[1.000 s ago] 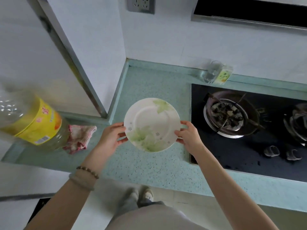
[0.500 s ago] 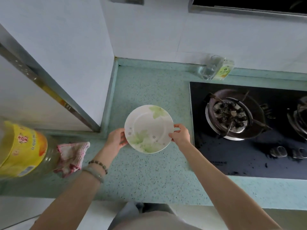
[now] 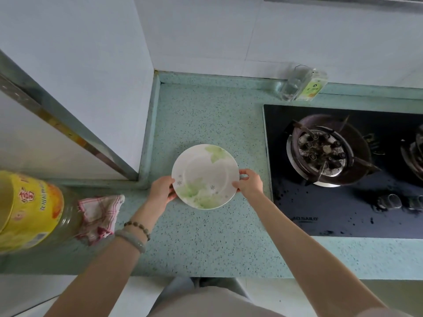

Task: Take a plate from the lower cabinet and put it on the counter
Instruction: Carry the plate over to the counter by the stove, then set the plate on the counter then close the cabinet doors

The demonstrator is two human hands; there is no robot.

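Observation:
A white plate [image 3: 205,176] with green leaf prints is low over the speckled green counter [image 3: 206,236], near its middle; I cannot tell whether it touches the surface. My left hand [image 3: 161,191] grips the plate's left rim, thumb on top. On the opposite rim, my right hand [image 3: 249,183] pinches the plate with curled fingers. The lower cabinet is out of view.
A black gas hob [image 3: 343,170] with burners lies right of the plate. A large oil bottle [image 3: 29,213] with a yellow label and a checked cloth [image 3: 100,216] sit at the left. A small clear bottle [image 3: 302,84] stands by the back wall. A white wall corner [image 3: 128,110] juts in on the left.
The plate has moved forward and down toward the counter in both hands. The camera has come in over the counter.

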